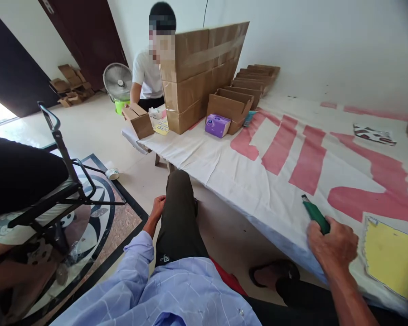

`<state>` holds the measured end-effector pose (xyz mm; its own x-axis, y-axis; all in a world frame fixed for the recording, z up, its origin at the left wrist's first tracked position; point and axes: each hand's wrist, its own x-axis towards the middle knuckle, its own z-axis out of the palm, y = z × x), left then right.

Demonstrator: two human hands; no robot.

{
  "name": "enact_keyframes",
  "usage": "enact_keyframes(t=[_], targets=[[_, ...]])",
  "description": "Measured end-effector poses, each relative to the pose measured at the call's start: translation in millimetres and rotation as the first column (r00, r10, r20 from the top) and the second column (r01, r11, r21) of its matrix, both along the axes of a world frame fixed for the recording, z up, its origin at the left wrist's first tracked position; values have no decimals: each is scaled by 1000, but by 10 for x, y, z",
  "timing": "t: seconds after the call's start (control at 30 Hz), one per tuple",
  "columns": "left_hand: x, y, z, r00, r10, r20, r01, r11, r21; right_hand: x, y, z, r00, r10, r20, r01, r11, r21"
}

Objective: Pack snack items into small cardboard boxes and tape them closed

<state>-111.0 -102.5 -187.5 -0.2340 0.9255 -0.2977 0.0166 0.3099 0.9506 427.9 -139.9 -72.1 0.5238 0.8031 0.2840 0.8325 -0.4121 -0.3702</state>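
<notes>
My right hand rests at the near edge of the cloth-covered table, closed round a green utility knife whose tip points away from me. My left hand lies on my raised left knee in dark trousers, fingers curled against the leg and holding nothing I can see. A yellow sheet lies on the table just right of my right hand.
Across the table a person holds a small cardboard box. A tall cardboard stack, a row of open boxes and a purple packet stand at the far end. A fan, a tape roll and a black folding frame occupy the floor on the left.
</notes>
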Motion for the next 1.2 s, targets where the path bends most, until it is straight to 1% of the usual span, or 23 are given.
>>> enact_keyframes(t=[0.07,0.17,0.27,0.37,0.47,0.57,0.67,0.77,0.87,0.9,0.93,1.0,1.07,1.2], targets=[[-54,112,94,997,46,-55,-47,999,-5,48,2,-64,1000,6,-4,-5,999,35],[-76,213,252,982,124,-140,-118,992,48,112,28,-148,1000,11,6,-11,998,66],[-42,205,401,960,165,-225,-143,984,109,105,16,-147,1000,18,-1,-18,999,52],[-51,141,539,932,167,-322,-131,983,130,43,-15,-100,999,39,-18,-39,999,15],[-122,119,672,898,127,-421,-76,988,135,12,-12,-123,999,16,-28,-15,1000,25],[-195,131,782,824,78,-562,38,981,192,18,-15,-209,999,8,-37,-6,999,42],[-221,154,860,781,59,-622,114,965,235,29,-32,-259,999,8,-51,-6,999,38],[-171,178,925,748,71,-659,165,943,289,38,-50,-216,998,31,-61,-29,999,33],[-78,232,1005,727,47,-685,229,924,307,63,-77,-127,997,71,-44,-70,997,18],[-56,284,1035,728,23,-685,258,917,305,85,-79,-115,997,76,-33,-75,997,3],[-46,361,1069,723,23,-690,274,908,317,114,-72,-119,997,79,-15,-80,997,-11],[-76,582,1164,709,68,-702,273,891,362,180,-31,-157,998,63,27,-63,998,-7],[-155,841,1307,696,131,-706,256,873,415,226,13,-188,996,81,44,-82,996,22],[-301,1331,1649,672,247,-699,225,831,509,244,7,-175,994,103,41,-105,993,56]])
